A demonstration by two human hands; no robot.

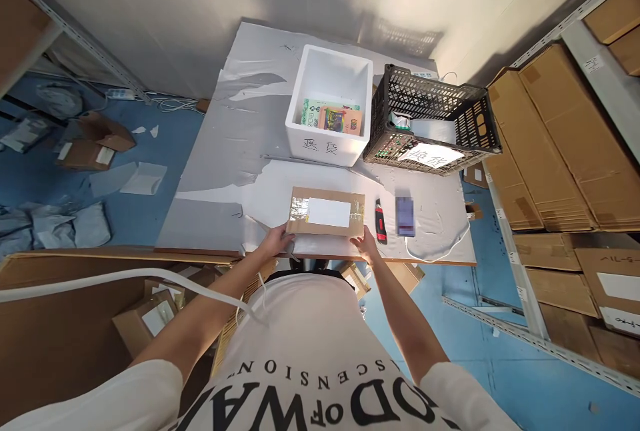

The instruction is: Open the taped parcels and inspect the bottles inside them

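A taped cardboard box (pixel 326 228) with a white label (pixel 329 212) lies at the front of the table. My left hand (pixel 277 242) grips its near left corner, fingers against the side. At the near right corner, my right hand (pixel 367 245) has its thumb and fingers closed on the box. Just right of that hand lies a red and black box cutter (pixel 381 221). Beyond it is a phone (pixel 405 215), its screen blurred, plugged into a white cable (pixel 435 260).
Behind the box stand a white foam bin (pixel 320 146) with colourful packets and a black plastic crate (pixel 430 88) with items inside. A large open carton (pixel 60 324) holding boxes is at the lower left. Shelves with cartons (pixel 545 144) line the right. A white hose (pixel 150 273) crosses my left arm.
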